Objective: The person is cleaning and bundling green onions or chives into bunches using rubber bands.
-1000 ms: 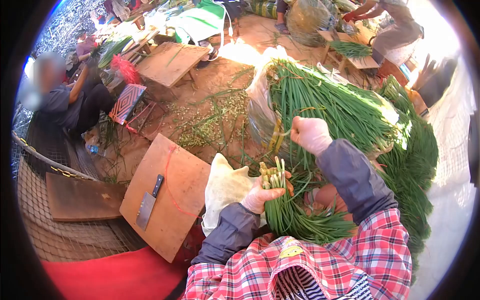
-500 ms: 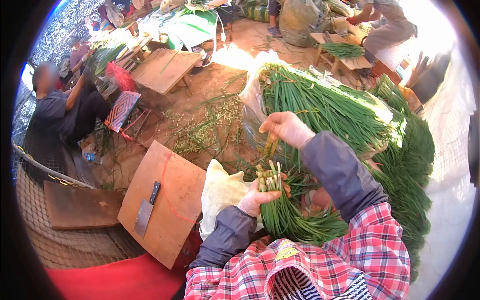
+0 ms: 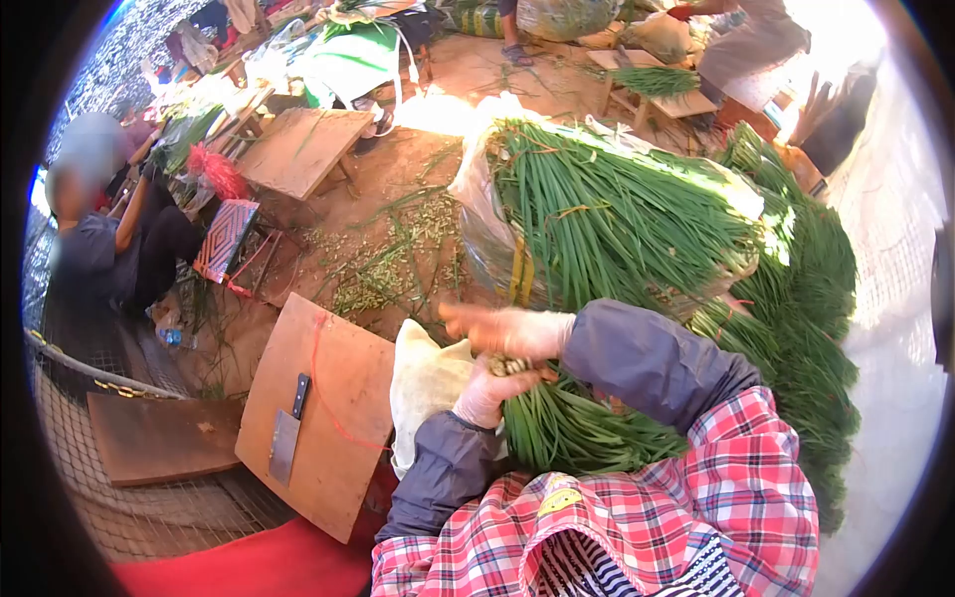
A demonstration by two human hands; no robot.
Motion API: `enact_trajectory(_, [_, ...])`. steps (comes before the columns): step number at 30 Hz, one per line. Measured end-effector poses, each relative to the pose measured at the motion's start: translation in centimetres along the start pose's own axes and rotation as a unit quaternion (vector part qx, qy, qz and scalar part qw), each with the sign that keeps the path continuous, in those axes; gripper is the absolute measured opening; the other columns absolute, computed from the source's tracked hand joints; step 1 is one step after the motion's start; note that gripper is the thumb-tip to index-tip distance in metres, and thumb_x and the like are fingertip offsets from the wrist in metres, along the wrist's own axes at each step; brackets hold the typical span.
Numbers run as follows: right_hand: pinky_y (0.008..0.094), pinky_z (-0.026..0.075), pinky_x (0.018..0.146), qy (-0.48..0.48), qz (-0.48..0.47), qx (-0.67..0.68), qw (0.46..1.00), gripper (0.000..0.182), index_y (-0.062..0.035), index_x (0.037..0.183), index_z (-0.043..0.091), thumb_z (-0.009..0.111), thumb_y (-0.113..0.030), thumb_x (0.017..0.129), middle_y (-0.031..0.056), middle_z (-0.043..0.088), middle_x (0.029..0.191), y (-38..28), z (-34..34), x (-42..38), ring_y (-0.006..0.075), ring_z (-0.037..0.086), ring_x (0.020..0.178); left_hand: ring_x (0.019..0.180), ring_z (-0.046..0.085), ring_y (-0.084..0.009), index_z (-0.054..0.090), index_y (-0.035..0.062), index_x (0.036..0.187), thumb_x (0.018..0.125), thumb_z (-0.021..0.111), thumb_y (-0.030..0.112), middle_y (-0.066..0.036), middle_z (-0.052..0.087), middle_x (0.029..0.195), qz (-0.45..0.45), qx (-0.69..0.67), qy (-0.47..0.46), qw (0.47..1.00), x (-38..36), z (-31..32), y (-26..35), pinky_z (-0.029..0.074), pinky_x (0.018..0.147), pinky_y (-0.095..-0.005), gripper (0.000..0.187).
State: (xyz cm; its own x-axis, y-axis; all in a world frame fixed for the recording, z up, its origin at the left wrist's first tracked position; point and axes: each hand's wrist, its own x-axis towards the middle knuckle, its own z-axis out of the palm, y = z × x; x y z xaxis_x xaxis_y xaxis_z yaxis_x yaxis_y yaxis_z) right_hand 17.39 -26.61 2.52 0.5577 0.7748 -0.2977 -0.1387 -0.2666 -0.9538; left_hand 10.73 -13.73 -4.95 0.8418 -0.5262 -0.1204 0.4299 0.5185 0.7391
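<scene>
Both hands [image 3: 497, 363] clasp a green chive bunch [image 3: 567, 428], cut ends together.

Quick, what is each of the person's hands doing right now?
Left hand: closed around the bunch of green stalks, near its cut ends.
Right hand: blurred, laid over the bunch's cut ends; grip cannot be told.

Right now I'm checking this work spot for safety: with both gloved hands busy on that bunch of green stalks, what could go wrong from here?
The cleaver lies loose on the tilted wooden board beside the left hand; it might slide off or get bumped. The right hand crosses over the bunch, so stalks could slip from the grip and scatter. The big sack of stalks leans close by and may spill further.
</scene>
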Motion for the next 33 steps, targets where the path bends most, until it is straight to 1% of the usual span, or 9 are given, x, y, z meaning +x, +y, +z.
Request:
enact_trajectory(2, [0.0391,0.028,0.106,0.051,-0.088,0.274,0.956,0.081,-0.0180,0.146,0.010,0.056,-0.047,0.086,0.0092,0.035,0.141,4.2,-1.5,0.0,0.0231,0.031,0.131,0.082,0.063,-0.0287,0.051,0.0027,0.102,0.073,0.065,0.002,-0.013,0.061,0.087,0.016,-0.033,0.038,0.999,-0.3,0.1,0.3,0.052,0.076,-0.0418,0.033])
enact_trajectory(5, [0.0379,0.024,0.107,0.078,-0.063,0.245,0.964,0.088,-0.0111,0.146,0.008,0.065,-0.035,0.083,0.0116,0.030,0.143,8.1,0.2,-1.9,0.0214,0.028,0.132,0.082,0.063,-0.0254,0.054,0.0011,0.098,0.071,0.066,0.000,-0.012,0.062,0.087,0.040,-0.028,0.128,0.991,-0.8,-1.5,0.9,0.050,0.078,-0.0351,0.029])
enact_trajectory(8, [0.0338,0.030,0.104,0.027,0.016,0.022,0.999,0.095,-0.0049,0.143,0.016,0.073,-0.031,0.073,0.0164,0.041,0.136,7.7,4.0,-5.2,0.0242,0.039,0.125,0.081,0.062,-0.0256,0.053,0.0078,0.098,0.074,0.064,0.005,-0.011,0.059,0.083,0.200,-0.041,0.168,0.964,-1.9,-2.8,5.9,0.049,0.077,-0.0383,0.027])
enact_trajectory(13, [0.0419,0.048,0.082,0.091,0.274,-0.348,0.892,0.042,-0.0188,0.115,0.060,0.056,-0.027,0.074,0.0151,0.063,0.104,14.1,-2.1,-9.8,0.0323,0.060,0.095,0.086,0.057,-0.0189,0.052,0.0111,0.097,0.083,0.055,0.013,-0.002,0.058,0.085,0.449,-0.014,0.115,0.886,-5.1,-3.8,16.0,0.045,0.087,-0.0420,0.014])
enact_trajectory(15, [0.0404,0.049,0.078,0.223,0.198,-0.351,0.888,0.035,-0.0141,0.107,0.064,0.058,-0.028,0.076,0.0155,0.066,0.095,15.7,-4.2,-11.4,0.0296,0.063,0.088,0.089,0.057,-0.0196,0.052,0.0113,0.098,0.083,0.056,0.013,0.000,0.058,0.087,0.482,0.045,0.137,0.864,-6.1,-5.0,18.2,0.044,0.090,-0.0441,0.016])
enact_trajectory(17, [0.0356,0.050,0.072,0.325,0.161,-0.111,0.925,0.031,-0.0065,0.096,0.068,0.061,-0.032,0.080,0.0131,0.068,0.083,14.1,-6.1,-12.1,0.0221,0.064,0.076,0.090,0.054,-0.0197,0.049,0.0116,0.100,0.082,0.059,0.013,0.000,0.055,0.088,0.489,0.038,0.177,0.853,-6.6,-5.5,18.7,0.044,0.090,-0.0442,0.020])
enact_trajectory(21, [0.0236,0.048,0.064,0.370,0.056,0.137,0.917,0.028,0.0010,0.082,0.065,0.061,-0.027,0.087,0.0072,0.067,0.074,7.2,-6.5,-13.3,0.0120,0.060,0.068,0.090,0.055,-0.0202,0.050,0.0117,0.098,0.081,0.060,0.013,0.000,0.056,0.089,0.485,0.037,0.201,0.850,-5.9,-6.2,18.9,0.044,0.090,-0.0446,0.020])
enact_trajectory(28, [0.0286,0.048,0.078,0.390,-0.047,-0.096,0.915,0.016,-0.0033,0.092,0.066,0.060,-0.010,0.079,0.0078,0.067,0.088,7.6,-7.8,-13.6,0.0168,0.062,0.084,0.098,0.058,-0.0222,0.055,0.0104,0.102,0.083,0.059,0.020,-0.002,0.061,0.097,0.467,0.004,0.204,0.860,-5.4,-7.1,18.3,0.045,0.090,-0.0465,0.022])
enact_trajectory(33, [0.0371,0.046,0.088,0.396,-0.175,-0.354,0.829,0.044,-0.0140,0.114,0.059,0.063,-0.008,0.070,0.0102,0.059,0.112,6.5,-7.4,-11.7,0.0301,0.054,0.105,0.101,0.055,-0.0216,0.056,0.0083,0.100,0.084,0.059,0.021,-0.003,0.060,0.099,0.450,0.008,0.168,0.877,-5.0,-8.0,18.3,0.044,0.093,-0.0421,0.021])
